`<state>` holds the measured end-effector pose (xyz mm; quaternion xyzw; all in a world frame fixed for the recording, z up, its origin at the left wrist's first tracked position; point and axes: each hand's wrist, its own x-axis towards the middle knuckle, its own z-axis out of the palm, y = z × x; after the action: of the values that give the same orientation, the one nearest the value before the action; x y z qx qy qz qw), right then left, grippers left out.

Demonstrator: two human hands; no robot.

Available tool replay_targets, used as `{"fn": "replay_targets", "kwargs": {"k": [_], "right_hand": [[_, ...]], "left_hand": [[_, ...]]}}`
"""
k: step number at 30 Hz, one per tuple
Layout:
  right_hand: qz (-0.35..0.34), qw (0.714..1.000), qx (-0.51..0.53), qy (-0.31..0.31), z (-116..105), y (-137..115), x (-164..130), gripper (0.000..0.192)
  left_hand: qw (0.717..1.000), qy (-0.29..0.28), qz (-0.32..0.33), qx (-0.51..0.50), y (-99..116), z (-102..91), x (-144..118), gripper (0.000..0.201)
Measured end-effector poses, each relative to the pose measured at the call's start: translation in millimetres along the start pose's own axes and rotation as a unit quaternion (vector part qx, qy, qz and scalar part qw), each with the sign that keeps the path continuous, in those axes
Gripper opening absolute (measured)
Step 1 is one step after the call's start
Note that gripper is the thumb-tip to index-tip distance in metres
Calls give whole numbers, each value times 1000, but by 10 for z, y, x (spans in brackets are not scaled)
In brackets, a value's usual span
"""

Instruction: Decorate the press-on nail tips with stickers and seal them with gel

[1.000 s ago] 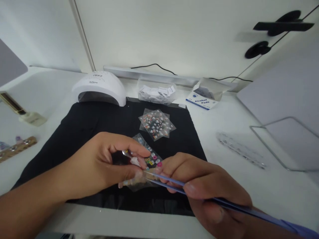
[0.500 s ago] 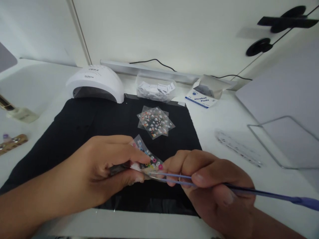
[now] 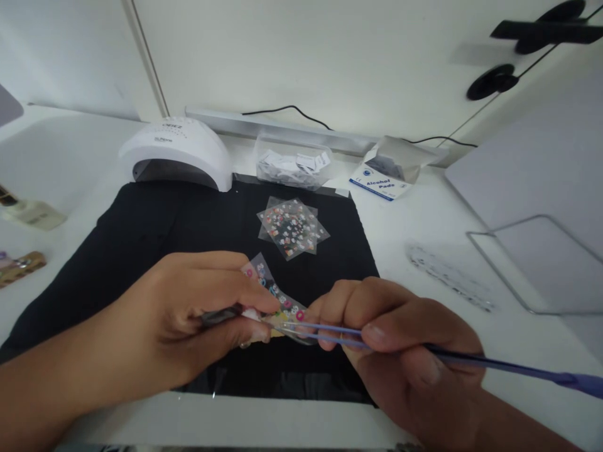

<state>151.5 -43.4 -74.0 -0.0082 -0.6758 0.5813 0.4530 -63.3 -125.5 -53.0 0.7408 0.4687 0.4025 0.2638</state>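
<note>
A clear nail sticker sheet [image 3: 274, 290] with small coloured and white designs is pinched between the thumb and fingers of my left hand [image 3: 202, 314]. The sheet is curled, and part of it is hidden by the fingers. Purple tweezers [image 3: 332, 328] lie in the closed fingers of my right hand [image 3: 400, 336], their metal tips pointing left against the lower part of the sheet. Whether the tips hold a sticker I cannot tell. My right fingertips are close to the sheet's right corner. Beyond my hands, a fanned stack of clear sticker sheets [image 3: 293, 228] rests on the black cloth [image 3: 198, 220].
At the back stand a white nail lamp [image 3: 176, 150], a clear plastic box [image 3: 293, 166] of white packets and an open alcohol pads box [image 3: 384, 176]. Left lies a polish bottle [image 3: 35, 213]. Right are a clear strip [image 3: 447, 276] and a metal wire frame [image 3: 509, 267].
The tweezer tips have shifted slightly left along the sheet, which is bent a little differently. Both hands keep their grip. The whole view has shifted slightly.
</note>
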Motion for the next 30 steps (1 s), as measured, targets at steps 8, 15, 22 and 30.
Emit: {"fn": "replay_targets", "kwargs": {"k": [8,15,22,30], "right_hand": [[-23,1000,3,-12,1,15,18,27],[-5,1000,-2,-19,-19,8,5,27],[-6,1000,-3,-22,-14,-13,9,27],[-13,1000,-5,-22,-14,12,3,28]], "left_hand": [[1000,-3,-1,-7,18,-10,26,9],[1000,-11,-13,-11,4,-13,13,10],[1000,-12,-13,-6,15,-11,14,10],[1000,-17,-9,-9,16,-5,19,11]]}}
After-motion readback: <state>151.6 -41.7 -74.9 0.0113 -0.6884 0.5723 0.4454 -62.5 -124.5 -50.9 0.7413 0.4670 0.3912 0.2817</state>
